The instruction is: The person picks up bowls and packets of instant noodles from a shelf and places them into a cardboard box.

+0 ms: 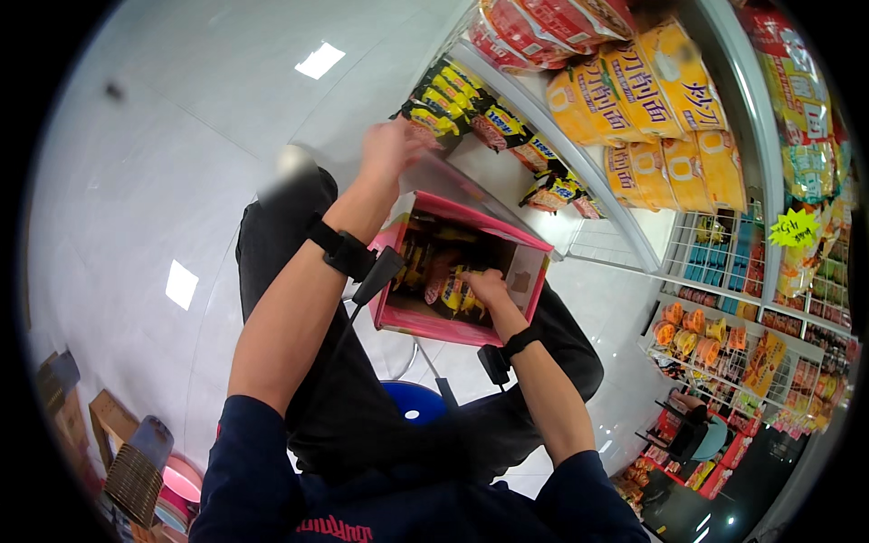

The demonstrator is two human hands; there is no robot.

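Observation:
A pink cardboard box (448, 332) stands open between my knees, with several black-and-yellow snack packets inside. My right hand (487, 288) reaches into it and grips one yellow-and-black packet (460, 292) by its upper edge. Up at the shelf's left end is my left hand (390, 151), blurred, its fingers beside a black-and-yellow packet (434, 121) in the front row. Whether those fingers touch or hold that packet cannot be told. More such packets (501, 125) lie on the same low shelf behind the box.
Orange-yellow noodle packs (652, 95) and red packs (543, 30) fill the upper shelf (563, 136). Small tubs (692, 332) sit in wire racks at right. A blue stool seat (414, 400) is under me. Baskets (136, 482) stand at lower left. A person (699, 427) is at lower right.

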